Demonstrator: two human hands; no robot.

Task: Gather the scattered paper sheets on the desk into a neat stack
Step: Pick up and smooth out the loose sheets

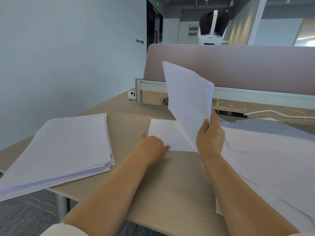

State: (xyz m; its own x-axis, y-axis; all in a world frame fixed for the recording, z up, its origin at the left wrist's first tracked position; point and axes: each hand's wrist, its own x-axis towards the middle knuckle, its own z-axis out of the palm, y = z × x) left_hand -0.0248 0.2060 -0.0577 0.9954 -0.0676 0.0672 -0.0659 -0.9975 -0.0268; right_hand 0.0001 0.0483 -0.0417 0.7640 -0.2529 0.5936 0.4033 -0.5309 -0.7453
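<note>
From my station, the right hand (210, 138) had its fingers clamped on a raised sheaf (189, 97). The left hand (152, 144) touched 1 flat sheet (163, 132) on the worktop (170, 184), and I couldn't tell its grip. I judged it best to square the edges, then add them to the left stack (68, 147).

Pale blue wall (68, 57), mauve desk partition (247, 68), grey carpet floor (25, 213)

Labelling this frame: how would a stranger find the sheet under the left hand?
On the desk, between the stack at left and the loose spread at right, one sheet lies flat. Only it has the left hand on its near corner; the right hand holds raised sheets.
</note>
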